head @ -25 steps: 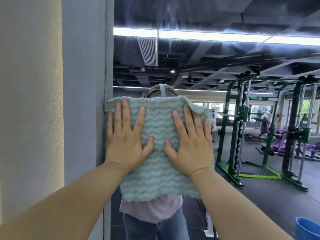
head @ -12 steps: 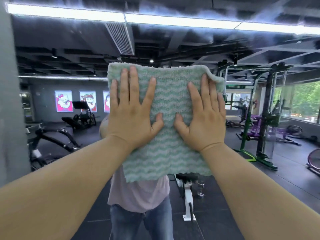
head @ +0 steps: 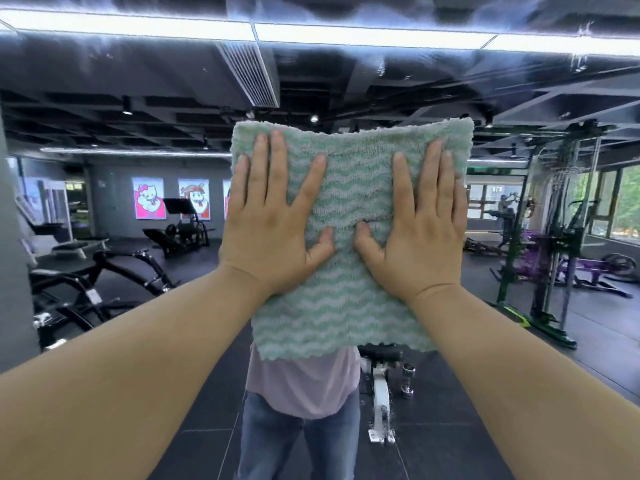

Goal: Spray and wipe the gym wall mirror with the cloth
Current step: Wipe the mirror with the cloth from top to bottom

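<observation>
Left hand point(head: 273, 223) and right hand point(head: 422, 230), fingers straight and spread, press the green wavy cloth point(head: 349, 306) flat against the wall mirror point(head: 519, 341) at head height, now slid rightward away from the mirror's left edge, so wiping seems under way

This is a gym, seen reflected in a wall mirror point(head: 519, 98). A green lifting rack point(head: 506, 271) and purple machines point(head: 588, 265) stand on the right, black workout benches point(head: 104, 265) on the left, and a white-framed bench point(head: 381, 393) with dumbbells point(head: 408, 370) beside it in the middle. The room has dark floor tiles point(head: 519, 393), a bare black ceiling point(head: 346, 91) with long strip lights point(head: 363, 34), and cartoon posters point(head: 149, 199) on the far wall.
</observation>
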Available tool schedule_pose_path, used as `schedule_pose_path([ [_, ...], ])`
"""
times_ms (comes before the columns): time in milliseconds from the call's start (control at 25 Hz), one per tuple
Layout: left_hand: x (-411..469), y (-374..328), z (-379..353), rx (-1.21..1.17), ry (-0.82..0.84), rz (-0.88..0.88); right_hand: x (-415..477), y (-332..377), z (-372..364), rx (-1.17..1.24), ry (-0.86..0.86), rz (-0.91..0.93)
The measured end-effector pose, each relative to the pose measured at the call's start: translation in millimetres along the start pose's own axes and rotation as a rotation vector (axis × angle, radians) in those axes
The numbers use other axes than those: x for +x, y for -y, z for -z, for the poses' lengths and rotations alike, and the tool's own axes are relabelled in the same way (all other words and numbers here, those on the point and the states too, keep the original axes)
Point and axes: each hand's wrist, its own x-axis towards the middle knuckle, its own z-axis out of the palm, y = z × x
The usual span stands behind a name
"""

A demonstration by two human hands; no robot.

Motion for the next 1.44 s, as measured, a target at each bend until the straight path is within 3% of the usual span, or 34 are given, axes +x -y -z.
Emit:
schedule_pose_path([
  [240, -46.7, 88.7, 7.7, 0.018, 0.029, 0.079, -10.9, 97.4, -11.1, 0.04, 0.041, 0.069],
  [520, -110.4, 214.3, 24.6, 0.003, 0.193, 0.23, -18.2, 243.7, -28.3, 0.073, 0.043, 0.161],
  [680, -120.4, 233.5, 25.7, -0.051, 0.197, 0.234, -19.5, 276.4, -32.8, 0.054, 0.03, 0.107],
  [960, -105.2, 205.8, 19.5, -0.102, 0.084, 0.338, -19.5, 248.1, -29.5, 0.048, 0.028, 0.182],
  [1080, -91.7, 178.9, 15.2, -0.062, 0.076, 0.248, -21.9, 213.2, -28.4, 0.045, 0.01, 0.143],
  [1440, -9.2, -10.6, -2.2, -0.093, 0.011, 0.035, -31.8, 7.4, -10.0, 0.014, -0.014, -0.036],
])
